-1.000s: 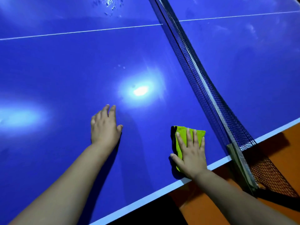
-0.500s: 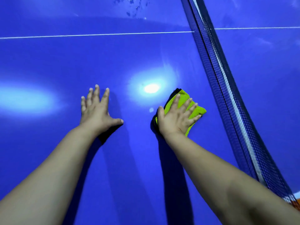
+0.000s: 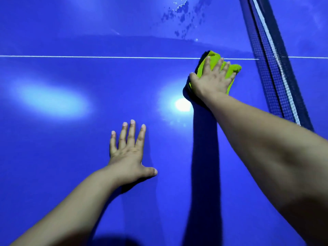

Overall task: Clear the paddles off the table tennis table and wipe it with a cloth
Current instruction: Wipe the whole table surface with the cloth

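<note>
Lime-green cloth point(image 3: 215, 58) sits on the white centre line point(image 3: 88, 56) near the net point(image 3: 271, 68), pressed under the flat, spread right hand point(image 3: 211, 80), while the left hand point(image 3: 127, 153) rests open-palmed on the blue table tennis table point(image 3: 53, 174); no paddles show, and droplets point(image 3: 179, 16) beyond likely still need wiping.

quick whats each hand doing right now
Left hand: open, flat on the table.
Right hand: open, straight fingers pressing the green cloth.
</note>
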`<state>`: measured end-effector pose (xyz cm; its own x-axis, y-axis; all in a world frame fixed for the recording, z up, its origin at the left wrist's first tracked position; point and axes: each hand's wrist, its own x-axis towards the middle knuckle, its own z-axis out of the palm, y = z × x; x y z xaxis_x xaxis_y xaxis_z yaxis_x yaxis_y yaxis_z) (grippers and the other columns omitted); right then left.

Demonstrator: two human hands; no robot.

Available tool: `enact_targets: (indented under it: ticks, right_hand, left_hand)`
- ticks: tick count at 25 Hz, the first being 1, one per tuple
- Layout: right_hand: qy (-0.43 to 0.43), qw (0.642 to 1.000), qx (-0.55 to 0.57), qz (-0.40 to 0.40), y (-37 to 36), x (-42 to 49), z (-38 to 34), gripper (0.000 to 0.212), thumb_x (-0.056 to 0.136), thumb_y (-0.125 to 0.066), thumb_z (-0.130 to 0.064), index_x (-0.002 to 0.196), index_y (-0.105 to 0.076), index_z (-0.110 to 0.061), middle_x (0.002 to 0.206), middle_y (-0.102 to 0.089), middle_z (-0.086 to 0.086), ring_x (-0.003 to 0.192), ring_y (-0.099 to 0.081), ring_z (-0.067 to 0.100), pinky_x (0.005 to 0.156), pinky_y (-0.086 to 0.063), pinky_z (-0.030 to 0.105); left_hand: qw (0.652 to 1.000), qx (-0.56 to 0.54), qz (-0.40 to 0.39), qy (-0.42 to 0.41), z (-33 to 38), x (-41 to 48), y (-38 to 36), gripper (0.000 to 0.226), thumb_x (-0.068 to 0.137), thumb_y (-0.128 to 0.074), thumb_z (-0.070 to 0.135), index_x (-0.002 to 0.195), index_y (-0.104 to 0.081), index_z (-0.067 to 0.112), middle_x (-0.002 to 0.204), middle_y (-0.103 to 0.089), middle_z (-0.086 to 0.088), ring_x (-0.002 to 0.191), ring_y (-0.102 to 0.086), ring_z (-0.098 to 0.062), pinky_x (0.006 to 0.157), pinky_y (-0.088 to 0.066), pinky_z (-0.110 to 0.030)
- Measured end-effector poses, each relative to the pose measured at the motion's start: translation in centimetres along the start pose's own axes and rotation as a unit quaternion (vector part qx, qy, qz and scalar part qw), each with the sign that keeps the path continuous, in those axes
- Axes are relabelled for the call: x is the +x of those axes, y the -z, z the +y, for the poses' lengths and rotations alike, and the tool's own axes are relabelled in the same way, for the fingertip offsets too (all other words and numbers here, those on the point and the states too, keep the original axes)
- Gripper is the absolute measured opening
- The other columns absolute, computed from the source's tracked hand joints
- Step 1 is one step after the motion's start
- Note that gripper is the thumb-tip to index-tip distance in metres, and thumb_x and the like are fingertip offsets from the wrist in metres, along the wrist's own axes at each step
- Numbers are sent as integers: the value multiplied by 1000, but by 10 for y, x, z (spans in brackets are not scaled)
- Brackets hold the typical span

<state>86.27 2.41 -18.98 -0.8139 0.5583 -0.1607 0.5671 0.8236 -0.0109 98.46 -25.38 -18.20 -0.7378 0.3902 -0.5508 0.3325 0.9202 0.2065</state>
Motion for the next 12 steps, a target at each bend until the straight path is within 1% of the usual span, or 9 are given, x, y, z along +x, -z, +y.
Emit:
enact_targets:
  ticks: [3,6,9,12]
  right_hand:
    - [145,989,-37,6,4,25,-4,71,89,-35,-44,153,-8,-30,161,0,11,147,4,31,115,2,58]
    - [252,966,-58,0,2,23,1,71,85,-32,-44,152,-9,-37,161,-2,7,148,2,27,115,-2,55]
    - [307,949,-67,-17,-1,-9,12,78,74,-22,-47,151,-10,-41,162,-2,3,148,1,24,115,-5,53]
    - [337,938,-78,-28,-5,-63,29,83,68,-13,-50,151,-9,-41,162,-2,3,148,1,24,115,-4,52]
  left_hand:
    - [1000,1,3,0,-3,4,0,128,62,-57,72,115,52,33,129,57,-2,121,52,-20,96,34,-43]
    - [1000,-1,-6,-1,-4,4,0,128,62,-58,72,116,52,35,129,57,-1,121,52,-19,96,35,-41]
    - [1000,-8,-2,0,-3,2,1,128,62,-61,70,121,46,35,132,53,0,125,48,-20,100,31,-43]
    - [1000,-17,10,-2,-1,1,3,129,62,-65,68,135,35,32,140,46,-1,130,43,-20,104,26,-45]
